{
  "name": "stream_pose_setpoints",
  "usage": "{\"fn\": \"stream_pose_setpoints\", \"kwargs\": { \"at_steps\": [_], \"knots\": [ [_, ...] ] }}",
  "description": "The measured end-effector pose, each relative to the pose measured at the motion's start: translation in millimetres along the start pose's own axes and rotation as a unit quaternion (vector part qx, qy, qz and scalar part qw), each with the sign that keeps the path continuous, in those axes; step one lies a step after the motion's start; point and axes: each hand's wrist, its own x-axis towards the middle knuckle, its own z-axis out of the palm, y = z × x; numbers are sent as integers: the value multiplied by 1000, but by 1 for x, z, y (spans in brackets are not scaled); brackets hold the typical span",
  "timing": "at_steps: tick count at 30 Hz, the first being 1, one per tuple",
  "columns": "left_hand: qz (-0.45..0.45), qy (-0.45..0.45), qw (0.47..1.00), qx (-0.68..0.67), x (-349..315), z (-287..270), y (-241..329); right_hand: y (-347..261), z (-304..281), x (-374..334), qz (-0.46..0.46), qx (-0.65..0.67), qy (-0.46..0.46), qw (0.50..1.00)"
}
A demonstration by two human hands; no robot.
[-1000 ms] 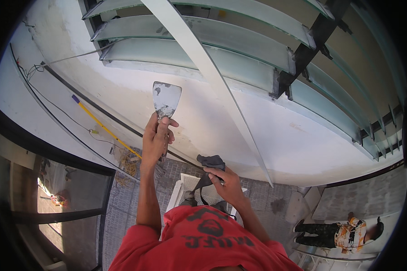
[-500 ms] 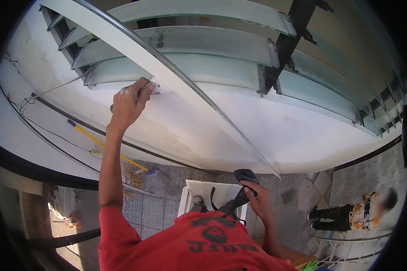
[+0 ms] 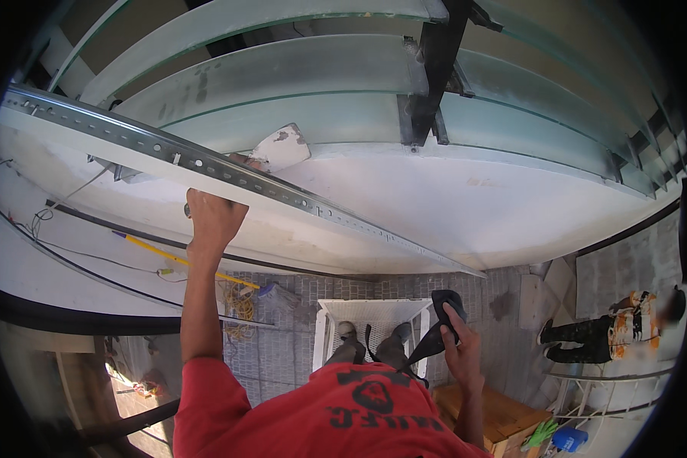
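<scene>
My left hand (image 3: 215,217) is closed round a putty knife. The knife's wide, white-smeared blade (image 3: 282,149) shows past the perforated metal rail (image 3: 229,168), close to the lowest glass slat (image 3: 351,122) and the sill under it. The rail hides part of my fingers and most of the handle. Lower right, my right hand (image 3: 463,347) grips a black cloth-like pouch (image 3: 444,317), from which a black strap hangs towards my waist.
My feet stand on a white platform (image 3: 374,311). A yellow-handled broom (image 3: 183,259) leans at the left, near loose cables. A wooden box (image 3: 496,420), green gloves (image 3: 540,433) and a blue container (image 3: 569,439) lie lower right. Another person (image 3: 603,336) is at the far right.
The view has shifted. My left hand has drawn back from the sill, and the blade now shows beyond the rail, which crosses in front of my fingers. My right hand has lifted the pouch slightly.
</scene>
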Motion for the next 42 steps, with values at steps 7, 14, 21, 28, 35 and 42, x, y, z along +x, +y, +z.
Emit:
{"fn": "stream_pose_setpoints", "kwargs": {
  "at_steps": [7,14,21,28,35,42],
  "knots": [
    [-121,-29,992,-35,9,12,21,4,-10,3,69,-11,-14,997],
    [-245,49,963,-103,-38,-18,-24,9,-18,8,49,40,-27,998],
    [-486,205,673,-519,-132,-28,7,-5,-14,4,54,62,-45,996],
    [-595,43,336,-729,-244,68,121,-23,35,19,62,-41,-204,976],
    [-563,-93,437,-695,-217,77,184,-20,97,13,49,-94,-327,939],
    [-402,-282,728,-479,-269,80,139,14,121,-8,119,280,-276,912]
  ]
}}
